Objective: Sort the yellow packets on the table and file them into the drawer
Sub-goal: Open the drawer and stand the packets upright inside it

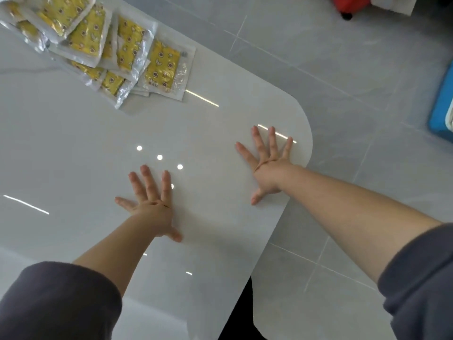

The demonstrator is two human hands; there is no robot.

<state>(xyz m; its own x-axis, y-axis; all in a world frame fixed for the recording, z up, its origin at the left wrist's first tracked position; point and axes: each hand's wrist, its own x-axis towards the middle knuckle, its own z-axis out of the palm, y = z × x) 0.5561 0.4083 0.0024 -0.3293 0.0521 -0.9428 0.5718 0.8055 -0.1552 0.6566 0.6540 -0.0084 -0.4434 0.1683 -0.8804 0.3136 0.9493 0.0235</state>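
Several yellow packets [98,45] in clear wrappers lie in a loose overlapping heap at the far left of the glossy white table [73,148]. My left hand [152,202] rests flat on the table, fingers spread, well in front of the heap. My right hand [267,163] also lies flat with spread fingers, close to the table's rounded right corner. Neither hand holds anything. No drawer is in view.
The table's edge curves round just right of my right hand, with grey tiled floor [355,94] beyond. A blue object [441,106] sits at the right border and a red one [348,6] at the top.
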